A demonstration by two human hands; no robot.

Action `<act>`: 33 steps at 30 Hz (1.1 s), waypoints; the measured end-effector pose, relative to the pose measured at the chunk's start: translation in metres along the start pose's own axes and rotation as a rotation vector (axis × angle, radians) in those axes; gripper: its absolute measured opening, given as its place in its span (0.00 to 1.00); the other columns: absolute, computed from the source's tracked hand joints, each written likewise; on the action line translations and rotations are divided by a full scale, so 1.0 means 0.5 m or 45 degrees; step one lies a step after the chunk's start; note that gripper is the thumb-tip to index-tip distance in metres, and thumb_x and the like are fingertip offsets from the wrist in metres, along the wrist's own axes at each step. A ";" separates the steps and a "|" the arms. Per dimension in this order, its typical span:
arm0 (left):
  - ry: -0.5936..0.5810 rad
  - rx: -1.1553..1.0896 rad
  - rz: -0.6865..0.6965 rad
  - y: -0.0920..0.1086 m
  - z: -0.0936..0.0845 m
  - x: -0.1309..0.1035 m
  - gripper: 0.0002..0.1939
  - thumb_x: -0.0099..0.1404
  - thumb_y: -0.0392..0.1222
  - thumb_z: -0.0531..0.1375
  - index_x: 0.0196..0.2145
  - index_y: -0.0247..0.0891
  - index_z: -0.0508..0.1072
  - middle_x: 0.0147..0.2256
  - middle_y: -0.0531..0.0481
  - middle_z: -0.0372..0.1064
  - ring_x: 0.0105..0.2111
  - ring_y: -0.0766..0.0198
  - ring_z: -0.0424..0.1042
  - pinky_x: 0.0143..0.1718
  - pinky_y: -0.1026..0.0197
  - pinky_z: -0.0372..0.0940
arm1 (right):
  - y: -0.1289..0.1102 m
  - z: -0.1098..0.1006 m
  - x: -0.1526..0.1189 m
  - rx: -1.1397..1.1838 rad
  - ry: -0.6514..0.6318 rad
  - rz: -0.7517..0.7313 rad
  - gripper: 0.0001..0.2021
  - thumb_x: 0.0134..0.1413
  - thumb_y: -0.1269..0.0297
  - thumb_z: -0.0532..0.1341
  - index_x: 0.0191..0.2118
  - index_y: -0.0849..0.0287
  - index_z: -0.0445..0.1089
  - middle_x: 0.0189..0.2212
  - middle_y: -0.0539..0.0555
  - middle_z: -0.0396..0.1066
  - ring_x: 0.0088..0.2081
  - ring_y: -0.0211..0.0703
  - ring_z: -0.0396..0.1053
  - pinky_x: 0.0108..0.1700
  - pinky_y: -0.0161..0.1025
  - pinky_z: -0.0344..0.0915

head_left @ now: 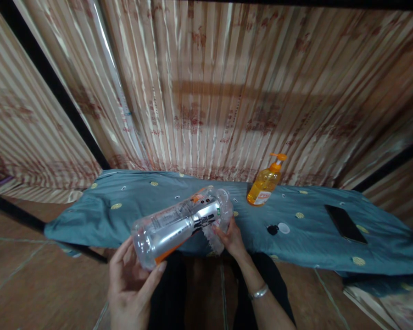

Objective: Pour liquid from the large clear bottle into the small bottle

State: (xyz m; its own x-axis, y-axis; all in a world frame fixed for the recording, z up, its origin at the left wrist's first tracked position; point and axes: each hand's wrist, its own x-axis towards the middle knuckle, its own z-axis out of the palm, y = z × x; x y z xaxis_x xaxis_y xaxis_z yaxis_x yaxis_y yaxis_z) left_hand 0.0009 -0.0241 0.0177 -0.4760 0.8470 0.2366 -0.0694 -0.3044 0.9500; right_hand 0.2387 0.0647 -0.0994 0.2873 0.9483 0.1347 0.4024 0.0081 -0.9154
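Note:
A clear plastic bottle (pixel 179 229) with a silver and orange label lies tilted in the air above the bed edge, its base toward me on the left. My left hand (pixel 132 279) grips it at the base, thumb below and fingers behind. Near the other end, my right hand (pixel 232 238) pinches a crumpled whitish tissue-like piece (pixel 213 240) against the bottle's side. Whether that piece is paper or thin plastic I cannot tell. Part of the right fingers is hidden behind the bottle.
An orange pump bottle (pixel 264 185) stands behind on the blue-green patterned cover (pixel 151 195). Right of my hands lie a small black item (pixel 272 229), a white disc (pixel 284 228) and a dark phone (pixel 345 223). A striped curtain (pixel 206 91) and black poles (pixel 51 78) border the surface.

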 end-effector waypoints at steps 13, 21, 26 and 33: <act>-0.133 0.074 -0.063 0.001 -0.018 0.029 0.50 0.47 0.43 0.76 0.65 0.49 0.60 0.57 0.42 0.72 0.54 0.45 0.76 0.47 0.55 0.76 | 0.001 0.001 0.001 0.021 0.007 -0.074 0.36 0.49 0.50 0.66 0.62 0.57 0.62 0.50 0.61 0.78 0.51 0.61 0.77 0.52 0.52 0.74; -0.187 0.142 -0.092 0.001 -0.020 0.061 0.53 0.47 0.47 0.76 0.67 0.47 0.59 0.59 0.41 0.70 0.59 0.42 0.71 0.57 0.47 0.69 | -0.009 0.001 -0.001 0.051 -0.001 -0.050 0.34 0.48 0.49 0.66 0.60 0.58 0.63 0.49 0.62 0.79 0.50 0.59 0.77 0.53 0.52 0.74; -0.208 0.123 -0.115 0.003 -0.013 0.087 0.49 0.45 0.49 0.75 0.64 0.45 0.64 0.61 0.42 0.69 0.62 0.39 0.67 0.63 0.42 0.63 | -0.018 -0.001 -0.002 0.081 0.029 -0.050 0.31 0.47 0.54 0.67 0.58 0.55 0.65 0.48 0.58 0.79 0.49 0.57 0.78 0.51 0.50 0.74; -0.293 0.101 -0.162 -0.005 -0.013 0.131 0.48 0.45 0.48 0.75 0.63 0.44 0.66 0.62 0.41 0.68 0.64 0.37 0.63 0.66 0.40 0.56 | -0.006 0.003 -0.001 0.109 0.028 -0.027 0.31 0.48 0.56 0.68 0.58 0.56 0.64 0.50 0.58 0.79 0.51 0.57 0.77 0.54 0.51 0.73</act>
State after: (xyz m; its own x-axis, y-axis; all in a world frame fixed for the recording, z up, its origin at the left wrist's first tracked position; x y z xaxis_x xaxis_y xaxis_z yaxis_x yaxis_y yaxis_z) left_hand -0.0358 0.0294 0.0295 -0.2555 0.9558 0.1456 -0.0426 -0.1616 0.9859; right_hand 0.2359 0.0647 -0.0972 0.2986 0.9406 0.1616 0.3331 0.0560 -0.9412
